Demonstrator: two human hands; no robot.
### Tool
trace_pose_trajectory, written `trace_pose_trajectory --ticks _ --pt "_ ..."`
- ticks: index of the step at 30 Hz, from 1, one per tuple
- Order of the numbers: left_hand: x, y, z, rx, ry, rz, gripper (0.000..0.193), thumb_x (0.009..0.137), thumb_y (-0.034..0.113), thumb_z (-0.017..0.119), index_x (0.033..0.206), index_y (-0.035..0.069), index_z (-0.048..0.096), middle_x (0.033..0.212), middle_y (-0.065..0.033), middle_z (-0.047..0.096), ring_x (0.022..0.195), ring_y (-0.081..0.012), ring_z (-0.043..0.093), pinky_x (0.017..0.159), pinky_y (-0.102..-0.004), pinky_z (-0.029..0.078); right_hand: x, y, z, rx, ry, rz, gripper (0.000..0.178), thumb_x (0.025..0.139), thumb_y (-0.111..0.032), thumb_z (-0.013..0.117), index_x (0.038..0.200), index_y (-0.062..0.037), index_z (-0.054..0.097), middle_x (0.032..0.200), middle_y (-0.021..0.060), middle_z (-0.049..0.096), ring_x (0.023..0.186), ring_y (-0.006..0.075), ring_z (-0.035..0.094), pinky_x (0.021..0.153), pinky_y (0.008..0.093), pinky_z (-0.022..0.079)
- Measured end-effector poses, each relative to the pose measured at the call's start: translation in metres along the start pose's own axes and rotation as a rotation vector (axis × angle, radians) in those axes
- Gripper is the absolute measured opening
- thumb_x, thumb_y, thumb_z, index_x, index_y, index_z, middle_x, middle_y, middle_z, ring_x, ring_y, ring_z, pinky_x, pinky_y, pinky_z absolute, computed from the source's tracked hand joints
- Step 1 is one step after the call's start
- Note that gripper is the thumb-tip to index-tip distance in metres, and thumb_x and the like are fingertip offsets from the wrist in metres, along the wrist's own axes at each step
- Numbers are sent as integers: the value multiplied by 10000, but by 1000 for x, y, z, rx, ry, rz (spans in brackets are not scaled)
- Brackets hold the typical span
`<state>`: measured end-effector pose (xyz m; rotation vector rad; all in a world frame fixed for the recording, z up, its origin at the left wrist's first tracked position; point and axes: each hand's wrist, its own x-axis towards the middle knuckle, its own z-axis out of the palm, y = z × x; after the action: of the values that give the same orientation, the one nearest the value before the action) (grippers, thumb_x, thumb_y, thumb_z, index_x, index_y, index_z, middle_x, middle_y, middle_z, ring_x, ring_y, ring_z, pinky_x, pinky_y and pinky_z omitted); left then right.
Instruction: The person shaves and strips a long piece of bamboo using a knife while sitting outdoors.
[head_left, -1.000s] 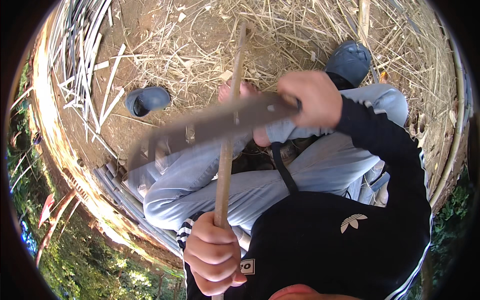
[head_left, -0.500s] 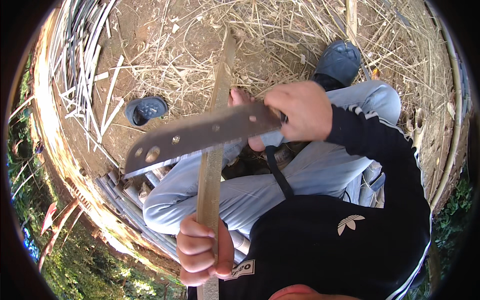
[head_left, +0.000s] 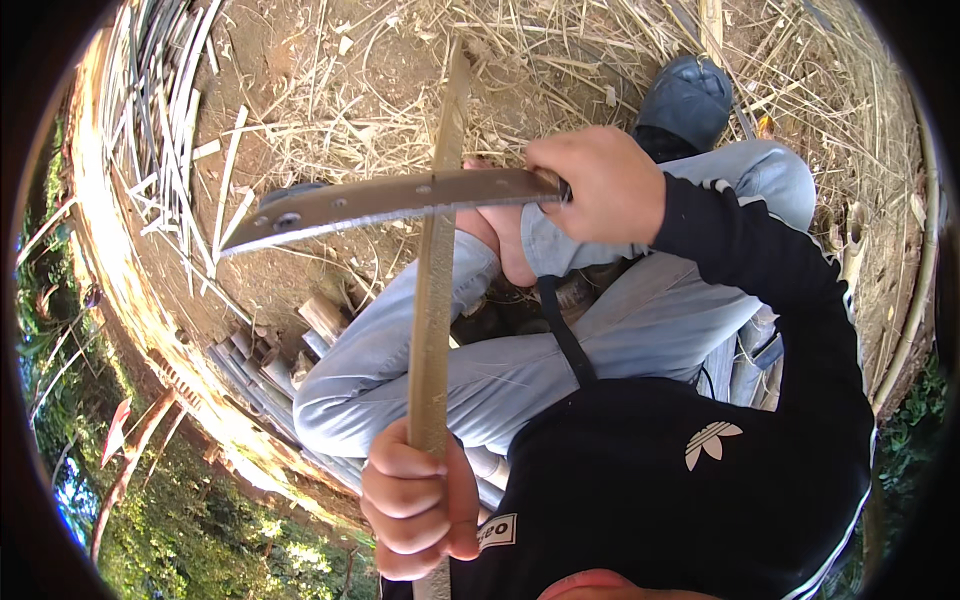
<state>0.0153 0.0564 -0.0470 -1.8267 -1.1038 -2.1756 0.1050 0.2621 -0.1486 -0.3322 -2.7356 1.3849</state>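
Observation:
A long flat strip of split bamboo or wood (head_left: 430, 330) runs from my chest out to the littered ground. My left hand (head_left: 418, 500) is wrapped round its near end, close to my body. My right hand (head_left: 605, 185) grips the handle of a machete (head_left: 380, 203), whose dark, broad blade has several round holes. The blade points left and lies across the strip, its bright edge toward me. Whether the edge bites into the strip cannot be told. A bare foot (head_left: 515, 245) rests just beyond the blade's handle end, beside the strip.
Thin split strips (head_left: 150, 130) are heaped at the far left. Straw and shavings (head_left: 340, 140) litter the ground. A dark shoe (head_left: 685, 105) is on my other foot; a loose clog (head_left: 290, 190) lies partly behind the blade. Bamboo poles (head_left: 255, 375) lie by my knee.
The machete has moved away from me along the strip, and its blade has tilted flatter, now partly covering the loose clog. My left hand keeps its hold on the strip.

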Motion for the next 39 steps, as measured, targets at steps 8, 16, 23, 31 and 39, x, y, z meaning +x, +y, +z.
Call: trace_pose_trajectory --ticks 8,16,23,31,39 --pt "-2 3 -4 32 27 -24 212 869 255 613 845 185 415 668 93 319 575 -69 322 615 -245 335 11 19 13 43 40 -34 293 584 -105 688 848 -62 567 762 97 583 698 344 598 587 421 464" --pt "-7 1 -9 40 10 -11 219 871 272 619 865 188 417 674 92 333 571 -68 330 623 -243 349 18 13 18 57 121 -88 242 605 -101 675 818 -34 580 712 137 575 712 362 605 588 439 472" --pt "-2 -1 -11 1 -3 -3 230 862 273 634 856 188 421 669 94 334 565 -65 333 616 -242 346 10 -14 8 114 -13 -36 176 661 -119 671 794 -46 583 713 138 581 682 360 601 589 426 475" --pt "-1 1 -11 5 10 -9 245 874 312 629 858 185 420 664 94 322 570 -65 324 626 -239 350 13 -3 5 76 25 -152 212 629 -115 669 815 -56 585 710 141 572 690 361 601 578 425 466" --pt "-6 -1 -13 -36 47 9 290 862 351 661 837 196 418 643 96 339 565 -64 341 631 -246 358 18 3 -4 -91 36 -100 187 638 -104 679 778 -52 567 695 131 562 666 353 596 548 408 466"
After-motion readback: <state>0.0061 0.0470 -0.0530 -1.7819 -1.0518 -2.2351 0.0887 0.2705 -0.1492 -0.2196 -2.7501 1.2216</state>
